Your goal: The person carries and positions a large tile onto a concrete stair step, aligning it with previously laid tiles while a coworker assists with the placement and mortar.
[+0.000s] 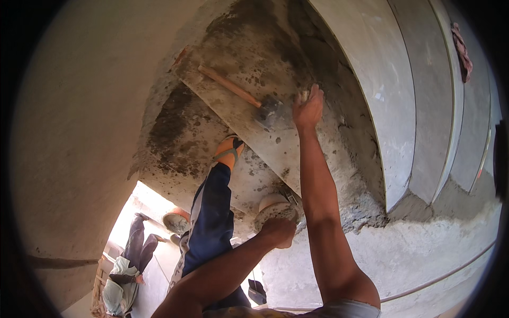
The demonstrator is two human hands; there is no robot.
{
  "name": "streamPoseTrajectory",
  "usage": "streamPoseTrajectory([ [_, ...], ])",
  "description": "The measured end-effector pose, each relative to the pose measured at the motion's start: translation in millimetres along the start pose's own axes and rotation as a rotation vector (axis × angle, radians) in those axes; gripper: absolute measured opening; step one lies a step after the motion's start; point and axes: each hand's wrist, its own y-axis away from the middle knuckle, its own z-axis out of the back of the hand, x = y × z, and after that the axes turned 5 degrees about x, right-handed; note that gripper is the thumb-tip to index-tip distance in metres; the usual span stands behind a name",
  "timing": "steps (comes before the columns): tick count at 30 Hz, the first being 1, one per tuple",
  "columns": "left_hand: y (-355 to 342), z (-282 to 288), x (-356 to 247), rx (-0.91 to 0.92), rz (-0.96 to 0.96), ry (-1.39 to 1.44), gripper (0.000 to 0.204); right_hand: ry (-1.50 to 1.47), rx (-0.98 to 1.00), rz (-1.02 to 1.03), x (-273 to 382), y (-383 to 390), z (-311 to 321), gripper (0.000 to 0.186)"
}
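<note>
Low in the middle, my left hand [280, 231] is closed at the near edge of a round bowl of grey mortar [275, 213]; its fingertips are hidden. My right hand [308, 110] reaches far forward over the stained concrete step [228, 69], fingers curled around something pale and small that I cannot make out. Just left of that hand lies a tool with a wooden handle [229, 86] and a flat grey head [270, 110]. My foot in an orange sandal [230, 151] stands on the level below the step's edge.
Pale upright slabs [376, 79] line the right, with a reddish cloth [462, 53] hanging on one. Rough wet mortar [366, 212] runs along their base. A plastered wall [79, 132] fills the left. At lower left are another bowl [176, 221] and another person [127, 270].
</note>
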Motion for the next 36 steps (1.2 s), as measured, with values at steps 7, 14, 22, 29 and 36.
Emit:
streamPoseTrajectory([
  [7,-3.9,6.6,1.7,-0.015,0.021,-0.009,0.026,-0.282,-0.045,0.086,24.5,-28.9,20.0,0.033],
  [14,-9.5,36.3,-2.9,0.044,0.054,-0.041,0.025,-0.399,-0.013,0.058,-11.4,-19.9,66.6,0.033],
  [22,-2.6,79.6,-2.5,0.147,0.157,-0.026,0.026,-0.409,0.056,-0.118,-49.0,49.6,102.9,0.032],
  [29,-0.7,42.1,23.4,-0.265,0.243,0.015,0.024,-0.248,0.074,-0.027,-13.6,41.2,34.1,0.038],
  [36,21.7,38.1,39.2,-0.597,0.364,0.062,0.017,-0.498,0.036,0.008,9.0,-52.3,13.6,0.039],
])
